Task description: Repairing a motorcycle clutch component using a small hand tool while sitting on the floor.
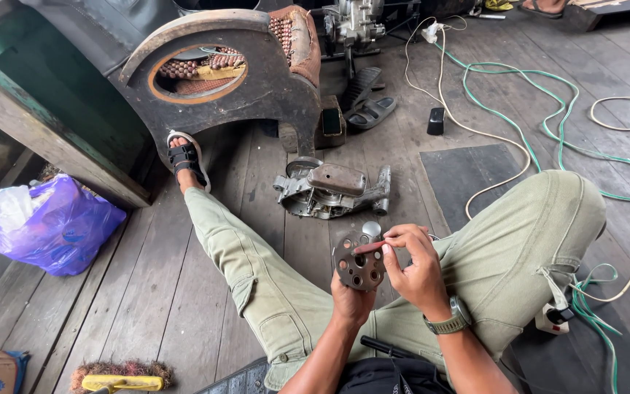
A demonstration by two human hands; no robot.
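Perforated disc (upright) between hands.

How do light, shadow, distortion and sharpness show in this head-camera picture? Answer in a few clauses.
Head view: soft, even daylight, with no harsh glare on the round metal plate; deep shadow under the wooden bench at top left; wide-angle distortion bends the floor planks near the edges; left hand and right hand are sharp, with no clear motion blur.
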